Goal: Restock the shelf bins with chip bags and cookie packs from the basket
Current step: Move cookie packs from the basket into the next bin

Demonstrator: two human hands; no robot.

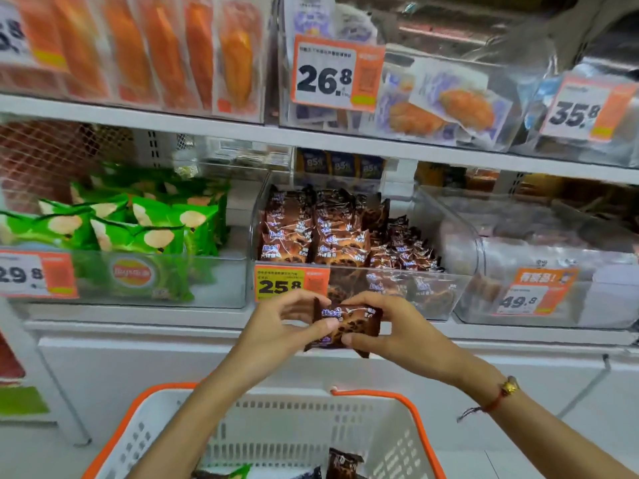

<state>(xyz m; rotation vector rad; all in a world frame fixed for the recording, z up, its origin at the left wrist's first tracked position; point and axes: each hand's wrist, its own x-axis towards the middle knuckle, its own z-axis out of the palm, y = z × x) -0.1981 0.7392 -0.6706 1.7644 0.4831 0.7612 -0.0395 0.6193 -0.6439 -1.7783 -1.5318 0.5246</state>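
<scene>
A: Status of the current step?

B: Transfer, cookie stage. One brown cookie pack is held by both hands in front of the shelf edge, just below the clear cookie bin that bears the 25.8 price tag. The pack is above the basket, not in it, and not yet in the bin.

A: Finger condition?

B: Left hand: thumb and fingers pinch the pack's left end. Right hand: fingers curl over the top edge, thumb presses the lower front. Both hands are grasping the pack; neither is released.

A: Destination condition?

B: The cookie bin holds several rows of matching brown packs toward its rear and left. The front right portion appears lower, so space is judged available there. The adjacent left bin holds green chip bags and is not the target for this item.

A: Requirement for the next move?

B: Raise the pack over the bin's front wall, clear of the price tag, and set it upright in line with the existing rows. One hand should suffice; the other could return to the basket.

A: Remaining stock?

B: At least one further brown pack and a green bag corner show at the basket bottom. The task is judged unfinished.
</scene>
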